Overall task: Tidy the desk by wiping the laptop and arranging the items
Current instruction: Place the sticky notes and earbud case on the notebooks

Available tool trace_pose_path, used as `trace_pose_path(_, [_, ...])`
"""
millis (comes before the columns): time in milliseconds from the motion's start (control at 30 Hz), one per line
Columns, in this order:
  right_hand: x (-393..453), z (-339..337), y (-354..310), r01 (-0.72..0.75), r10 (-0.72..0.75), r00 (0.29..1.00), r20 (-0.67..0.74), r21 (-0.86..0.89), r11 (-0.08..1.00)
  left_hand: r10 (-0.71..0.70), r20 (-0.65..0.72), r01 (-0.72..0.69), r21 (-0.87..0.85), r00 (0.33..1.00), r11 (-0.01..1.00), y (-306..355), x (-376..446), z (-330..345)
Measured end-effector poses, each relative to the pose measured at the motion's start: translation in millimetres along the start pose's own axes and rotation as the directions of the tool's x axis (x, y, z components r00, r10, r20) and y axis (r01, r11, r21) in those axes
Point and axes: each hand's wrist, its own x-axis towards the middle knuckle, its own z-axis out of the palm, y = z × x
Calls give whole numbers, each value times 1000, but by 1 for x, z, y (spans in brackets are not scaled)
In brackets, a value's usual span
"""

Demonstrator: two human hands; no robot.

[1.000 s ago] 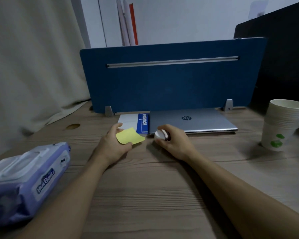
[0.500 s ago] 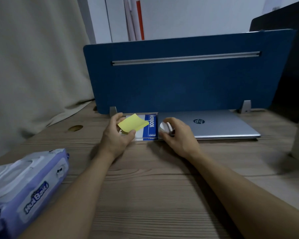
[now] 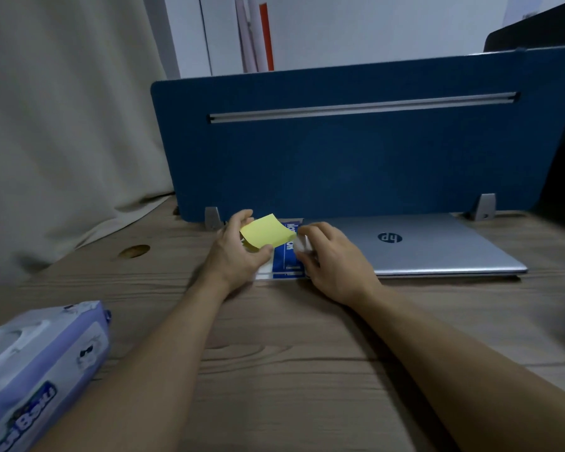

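A: The left hand (image 3: 238, 252) pinches a yellow sticky pad (image 3: 268, 235) between thumb and fingers, holding it tilted just above the notebook (image 3: 287, 256).

B: And the right hand (image 3: 331, 259)?

A: Its fingers curl around a small white thing (image 3: 302, 244) at the notebook's right edge — too blurred to name. The hand overlaps the near left corner of the laptop (image 3: 421, 249).

B: Where does the laptop sit?

A: Closed, silver, lid logo up, flat on the tabletop (image 3: 291, 353) against the foot of the blue divider (image 3: 340, 158). The notebook lies touching its left side, blue spine strip toward the laptop, mostly hidden under the two hands.

B: Anything else on the wood?

A: A purple pack of wipes (image 3: 36, 363) at the near left, well apart from the hands — and a round hole (image 3: 133, 251) in the tabletop to the left of the left hand. A beige curtain (image 3: 62, 125) hangs along the left side.
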Motion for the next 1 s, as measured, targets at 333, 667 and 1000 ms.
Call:
trace_pose_path(333, [7,5,3,81,-69,995,76,-169,982,42,186,-65,120,982,991,-9,8,11])
trace_pose_path(667, [7,5,1,99,-78,982,171,-115,988,-149,275,62,300,950,952,-13,1,5])
trace_pose_path(1000, [2,-5,-4,13,6,987,161,-117,993,-231,313,98,389,921,916,-15,-9,-3])
